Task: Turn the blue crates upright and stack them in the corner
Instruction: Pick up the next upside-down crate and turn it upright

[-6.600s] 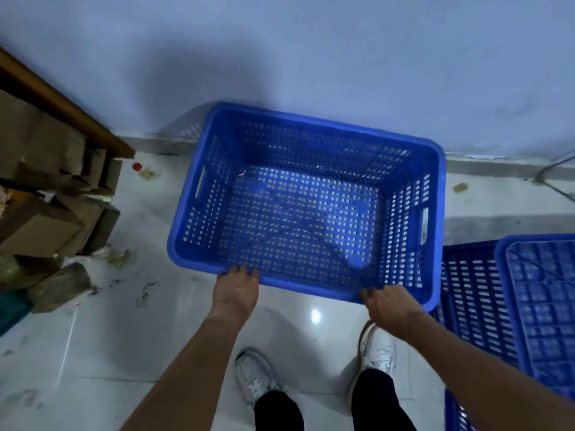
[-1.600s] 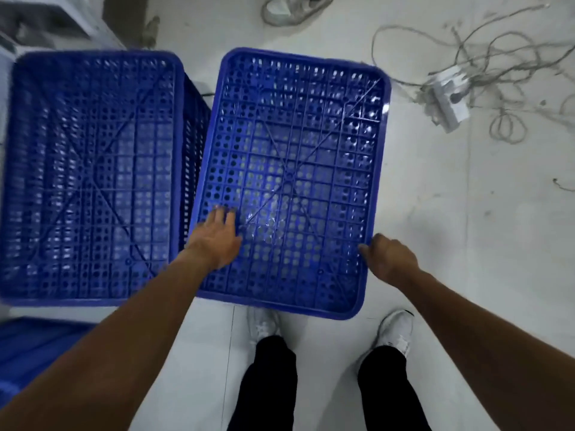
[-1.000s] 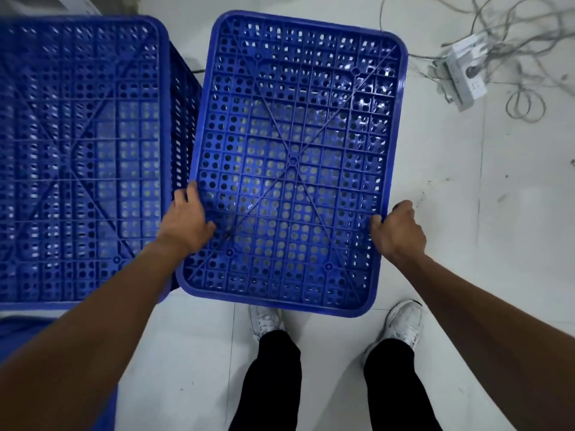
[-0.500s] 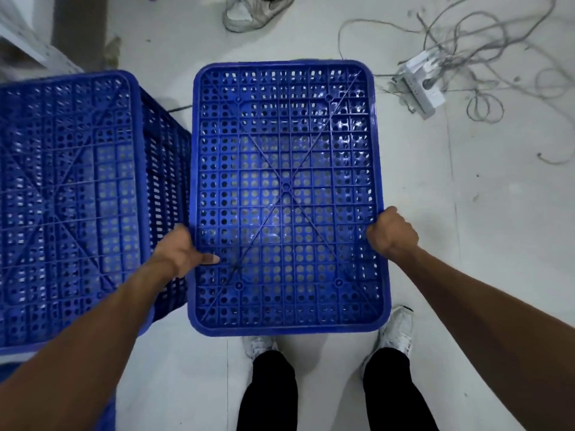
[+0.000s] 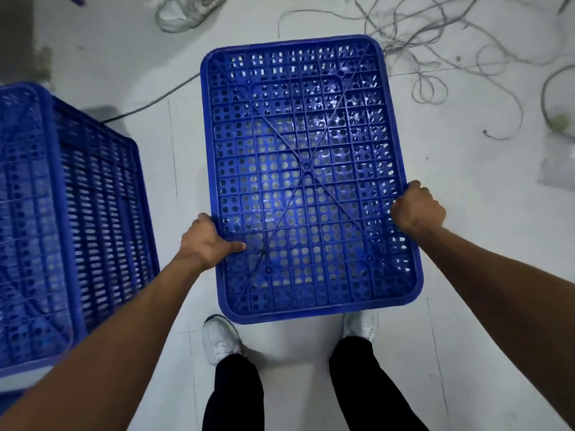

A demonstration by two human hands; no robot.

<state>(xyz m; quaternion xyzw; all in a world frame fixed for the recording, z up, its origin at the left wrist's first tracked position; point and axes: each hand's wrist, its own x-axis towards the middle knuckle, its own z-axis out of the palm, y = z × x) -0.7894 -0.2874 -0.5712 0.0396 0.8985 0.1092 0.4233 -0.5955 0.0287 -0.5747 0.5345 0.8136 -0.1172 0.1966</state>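
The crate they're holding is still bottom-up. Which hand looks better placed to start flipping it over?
Probably the left hand: its thumb lies on the upturned crate base while the fingers wrap under the edge. The right hand only clutches the opposite rim, though both hands will likely share the turn.

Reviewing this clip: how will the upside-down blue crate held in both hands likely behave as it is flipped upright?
The held crate is probably light for its size, since its base is mostly holes. The ribbed grid and diagonal braces suggest it stays stiff. The left hand and right hand grip opposite long edges, so it should turn evenly, though smooth plastic might slip.
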